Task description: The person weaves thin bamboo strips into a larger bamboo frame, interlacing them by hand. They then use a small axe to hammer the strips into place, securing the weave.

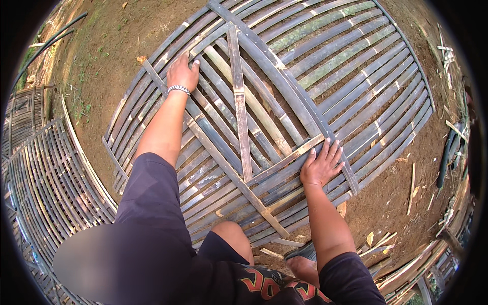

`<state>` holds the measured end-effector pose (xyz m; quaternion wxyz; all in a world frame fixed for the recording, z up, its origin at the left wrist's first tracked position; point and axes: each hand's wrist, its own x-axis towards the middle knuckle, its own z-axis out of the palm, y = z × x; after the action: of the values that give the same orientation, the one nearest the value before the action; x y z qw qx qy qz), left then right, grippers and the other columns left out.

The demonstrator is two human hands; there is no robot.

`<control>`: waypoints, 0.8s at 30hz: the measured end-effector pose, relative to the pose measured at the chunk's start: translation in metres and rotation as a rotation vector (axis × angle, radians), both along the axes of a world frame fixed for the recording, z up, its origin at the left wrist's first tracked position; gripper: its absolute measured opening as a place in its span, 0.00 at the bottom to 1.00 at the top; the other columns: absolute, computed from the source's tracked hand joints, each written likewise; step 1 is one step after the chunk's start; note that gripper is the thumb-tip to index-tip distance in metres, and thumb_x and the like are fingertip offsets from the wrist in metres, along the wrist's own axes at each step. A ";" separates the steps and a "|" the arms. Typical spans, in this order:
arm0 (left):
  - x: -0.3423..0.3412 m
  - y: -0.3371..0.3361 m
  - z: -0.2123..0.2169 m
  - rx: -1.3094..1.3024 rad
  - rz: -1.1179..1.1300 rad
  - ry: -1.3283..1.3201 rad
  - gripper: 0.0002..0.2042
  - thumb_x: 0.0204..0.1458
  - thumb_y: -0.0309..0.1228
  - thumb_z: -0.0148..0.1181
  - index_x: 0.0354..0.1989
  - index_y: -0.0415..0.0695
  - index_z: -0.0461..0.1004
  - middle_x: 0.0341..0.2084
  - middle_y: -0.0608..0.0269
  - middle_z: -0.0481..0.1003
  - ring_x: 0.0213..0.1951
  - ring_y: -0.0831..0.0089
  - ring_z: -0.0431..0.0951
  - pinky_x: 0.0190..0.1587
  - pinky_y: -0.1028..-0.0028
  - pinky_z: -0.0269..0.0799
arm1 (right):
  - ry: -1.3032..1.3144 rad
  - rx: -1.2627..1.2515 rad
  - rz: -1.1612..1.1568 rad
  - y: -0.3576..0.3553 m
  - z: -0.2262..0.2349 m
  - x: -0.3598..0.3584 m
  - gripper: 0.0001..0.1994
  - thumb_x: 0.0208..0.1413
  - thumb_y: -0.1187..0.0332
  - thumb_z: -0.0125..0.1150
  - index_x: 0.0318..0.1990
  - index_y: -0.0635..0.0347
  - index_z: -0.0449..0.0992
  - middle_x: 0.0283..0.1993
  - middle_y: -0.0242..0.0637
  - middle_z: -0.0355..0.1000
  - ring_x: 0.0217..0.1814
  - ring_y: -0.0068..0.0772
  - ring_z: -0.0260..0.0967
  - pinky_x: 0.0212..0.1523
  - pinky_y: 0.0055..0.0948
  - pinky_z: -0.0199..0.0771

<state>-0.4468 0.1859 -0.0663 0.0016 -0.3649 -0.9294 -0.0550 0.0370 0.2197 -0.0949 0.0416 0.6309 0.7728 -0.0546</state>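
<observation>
A large panel of split bamboo slats (356,66) lies on the ground before me, with long crosspieces nailed over it. Near its middle is a smaller framed section of bamboo slats, crossed by a diagonal bamboo strip (239,96). My left hand (183,75), with a chain bracelet at the wrist, rests on the upper left corner of this section, fingers stretched forward and thumb apart. At the opposite, lower right corner, my right hand (322,163) lies flat with spread fingers, touching the end strip (287,159) and the slats beside it. Neither hand holds anything loose.
Another bamboo slatted structure (56,173) stands at the left. Brown soil (117,40) surrounds the panel. Bamboo offcuts (378,244) lie near my foot (302,264), and a dark tool-like object (450,150) lies at the far right. My bent knee (234,239) is at the panel's near edge.
</observation>
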 end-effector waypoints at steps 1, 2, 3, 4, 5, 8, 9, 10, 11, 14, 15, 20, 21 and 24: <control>0.000 0.000 0.002 0.008 0.002 0.008 0.30 0.63 0.49 0.53 0.68 0.44 0.67 0.66 0.47 0.69 0.67 0.52 0.68 0.71 0.57 0.59 | 0.003 0.003 0.003 0.001 -0.001 0.000 0.31 0.70 0.49 0.44 0.77 0.44 0.53 0.84 0.35 0.40 0.86 0.44 0.30 0.78 0.62 0.26; 0.001 0.002 0.003 0.016 0.002 0.015 0.30 0.63 0.49 0.54 0.68 0.43 0.67 0.65 0.45 0.69 0.67 0.51 0.68 0.70 0.57 0.59 | 0.006 0.006 0.004 0.002 -0.002 -0.001 0.31 0.70 0.49 0.45 0.77 0.44 0.53 0.84 0.35 0.40 0.86 0.44 0.30 0.78 0.62 0.26; 0.006 0.003 0.004 0.021 0.000 0.013 0.31 0.63 0.49 0.54 0.69 0.42 0.67 0.65 0.43 0.70 0.67 0.50 0.68 0.70 0.57 0.60 | -0.001 0.006 0.003 0.000 -0.001 0.001 0.31 0.70 0.49 0.45 0.77 0.44 0.53 0.84 0.35 0.39 0.86 0.44 0.30 0.78 0.62 0.26; 0.011 0.007 0.012 -0.015 0.033 -0.039 0.31 0.63 0.50 0.54 0.69 0.42 0.67 0.64 0.43 0.70 0.66 0.50 0.69 0.70 0.57 0.60 | 0.006 -0.009 -0.006 0.001 0.001 0.001 0.31 0.69 0.51 0.46 0.77 0.44 0.53 0.84 0.35 0.39 0.86 0.44 0.30 0.78 0.61 0.25; 0.011 0.007 0.015 -0.082 0.078 -0.112 0.32 0.63 0.50 0.54 0.69 0.42 0.66 0.65 0.45 0.70 0.67 0.51 0.69 0.70 0.57 0.60 | -0.007 -0.017 -0.006 0.001 0.001 0.001 0.31 0.69 0.51 0.46 0.77 0.45 0.53 0.84 0.35 0.39 0.86 0.44 0.30 0.78 0.61 0.25; 0.004 -0.010 -0.009 -0.003 0.027 0.022 0.31 0.63 0.50 0.53 0.70 0.43 0.66 0.67 0.47 0.68 0.68 0.53 0.67 0.71 0.57 0.59 | -0.010 -0.041 -0.001 0.000 0.003 -0.006 0.32 0.68 0.52 0.47 0.77 0.45 0.53 0.84 0.35 0.40 0.86 0.43 0.28 0.79 0.61 0.25; 0.007 -0.008 -0.012 0.017 0.027 0.052 0.31 0.63 0.49 0.53 0.70 0.44 0.66 0.68 0.49 0.67 0.70 0.54 0.65 0.72 0.56 0.57 | -0.011 -0.050 -0.003 0.001 0.003 -0.005 0.32 0.68 0.51 0.46 0.77 0.45 0.53 0.84 0.35 0.40 0.86 0.43 0.28 0.79 0.61 0.23; 0.009 -0.006 -0.016 0.037 0.026 0.081 0.30 0.64 0.49 0.52 0.70 0.45 0.66 0.69 0.50 0.66 0.71 0.56 0.64 0.73 0.56 0.55 | -0.012 -0.061 -0.006 0.002 0.002 -0.004 0.32 0.68 0.50 0.46 0.77 0.45 0.53 0.84 0.36 0.39 0.86 0.44 0.28 0.78 0.61 0.22; 0.007 -0.004 -0.017 0.029 0.027 0.032 0.32 0.64 0.50 0.52 0.71 0.43 0.64 0.71 0.51 0.64 0.73 0.57 0.60 0.74 0.54 0.52 | -0.013 -0.071 -0.010 0.003 0.001 -0.002 0.33 0.68 0.50 0.46 0.77 0.46 0.53 0.84 0.36 0.39 0.86 0.44 0.27 0.78 0.62 0.20; 0.002 0.009 -0.014 -0.058 -0.015 -0.067 0.32 0.62 0.52 0.53 0.67 0.39 0.69 0.66 0.45 0.69 0.68 0.51 0.67 0.71 0.57 0.60 | -0.022 -0.012 -0.007 0.010 -0.008 0.007 0.32 0.68 0.49 0.45 0.77 0.43 0.54 0.84 0.36 0.41 0.86 0.44 0.30 0.78 0.62 0.22; -0.013 0.003 -0.011 -0.016 -0.069 -0.080 0.32 0.61 0.53 0.55 0.63 0.38 0.73 0.62 0.42 0.72 0.65 0.48 0.70 0.68 0.58 0.64 | -0.020 -0.016 -0.002 0.005 -0.008 0.006 0.32 0.68 0.49 0.45 0.77 0.42 0.54 0.84 0.35 0.41 0.86 0.44 0.31 0.78 0.62 0.23; -0.084 -0.011 -0.037 -0.083 -0.237 -0.001 0.36 0.62 0.61 0.50 0.72 0.51 0.65 0.77 0.52 0.52 0.77 0.53 0.51 0.75 0.52 0.49 | 0.048 -0.007 0.005 0.002 -0.010 0.003 0.31 0.68 0.49 0.46 0.77 0.41 0.55 0.83 0.35 0.43 0.85 0.46 0.33 0.77 0.65 0.23; -0.098 -0.018 -0.046 -0.038 -0.229 -0.096 0.37 0.62 0.62 0.49 0.73 0.52 0.63 0.77 0.52 0.51 0.77 0.53 0.50 0.75 0.52 0.49 | 0.073 -0.005 0.012 0.001 -0.009 -0.001 0.31 0.67 0.49 0.46 0.77 0.41 0.55 0.83 0.36 0.43 0.85 0.46 0.33 0.77 0.65 0.23; -0.082 -0.013 -0.053 -0.032 -0.206 -0.097 0.39 0.60 0.65 0.49 0.73 0.52 0.63 0.77 0.53 0.51 0.77 0.52 0.49 0.75 0.50 0.48 | 0.097 -0.002 0.015 0.002 -0.007 0.006 0.31 0.67 0.50 0.47 0.77 0.41 0.56 0.83 0.37 0.43 0.85 0.47 0.33 0.77 0.66 0.22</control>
<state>-0.5287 0.1729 -0.1196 -0.0549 -0.4553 -0.8867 -0.0579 0.0428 0.2212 -0.1022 0.0051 0.6217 0.7785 -0.0855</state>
